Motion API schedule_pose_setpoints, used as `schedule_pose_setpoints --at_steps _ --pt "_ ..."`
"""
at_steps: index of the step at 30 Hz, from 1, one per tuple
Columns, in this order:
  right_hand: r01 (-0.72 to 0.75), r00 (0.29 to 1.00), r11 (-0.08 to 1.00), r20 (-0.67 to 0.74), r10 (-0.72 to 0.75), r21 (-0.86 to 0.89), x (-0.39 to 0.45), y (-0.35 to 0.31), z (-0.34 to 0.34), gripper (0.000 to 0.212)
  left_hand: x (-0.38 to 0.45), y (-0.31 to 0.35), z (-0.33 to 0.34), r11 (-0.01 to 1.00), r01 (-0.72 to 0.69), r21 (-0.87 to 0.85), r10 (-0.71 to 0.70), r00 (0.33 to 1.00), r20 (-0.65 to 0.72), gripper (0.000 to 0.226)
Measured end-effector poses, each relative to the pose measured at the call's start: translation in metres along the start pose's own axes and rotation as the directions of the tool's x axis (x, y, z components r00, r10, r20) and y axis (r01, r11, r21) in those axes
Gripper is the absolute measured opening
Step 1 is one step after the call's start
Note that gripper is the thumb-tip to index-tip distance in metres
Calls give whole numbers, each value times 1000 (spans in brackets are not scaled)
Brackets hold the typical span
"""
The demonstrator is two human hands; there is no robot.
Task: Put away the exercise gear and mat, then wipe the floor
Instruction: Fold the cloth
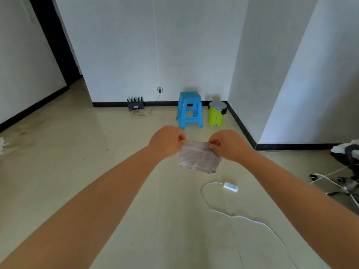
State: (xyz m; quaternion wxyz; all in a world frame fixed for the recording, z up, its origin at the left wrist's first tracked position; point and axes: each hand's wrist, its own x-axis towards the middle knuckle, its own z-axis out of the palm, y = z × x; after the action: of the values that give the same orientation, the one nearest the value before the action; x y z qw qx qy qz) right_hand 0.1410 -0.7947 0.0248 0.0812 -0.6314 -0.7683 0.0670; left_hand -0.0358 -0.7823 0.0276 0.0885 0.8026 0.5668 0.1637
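Note:
A small grey-brown cloth (198,158) hangs in front of me above the pale tiled floor (97,171). My left hand (168,141) pinches its top left corner and my right hand (229,144) pinches its top right corner, so the cloth is stretched flat between them. Both arms reach forward from the bottom corners of the view. No mat or exercise gear is in sight.
A blue plastic stool (189,108) and a green lidded bin (216,113) stand by the far wall. A black router (135,104) sits at the baseboard. A white cable with a switch box (230,186) trails across the floor. An office chair base (343,181) is at right.

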Motion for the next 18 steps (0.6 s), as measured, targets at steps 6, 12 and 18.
schedule_pose_setpoints --at_steps 6,12,18 --pt "41 999 999 9 -41 13 211 62 2 24 210 -63 21 1000 5 14 -6 999 46 24" --pt "34 998 999 49 -36 38 408 109 -9 29 404 -117 21 998 5 63 -10 996 90 25" --pt "40 997 998 58 -44 57 612 146 -5 28 593 -190 31 997 19 68 -26 994 106 24"
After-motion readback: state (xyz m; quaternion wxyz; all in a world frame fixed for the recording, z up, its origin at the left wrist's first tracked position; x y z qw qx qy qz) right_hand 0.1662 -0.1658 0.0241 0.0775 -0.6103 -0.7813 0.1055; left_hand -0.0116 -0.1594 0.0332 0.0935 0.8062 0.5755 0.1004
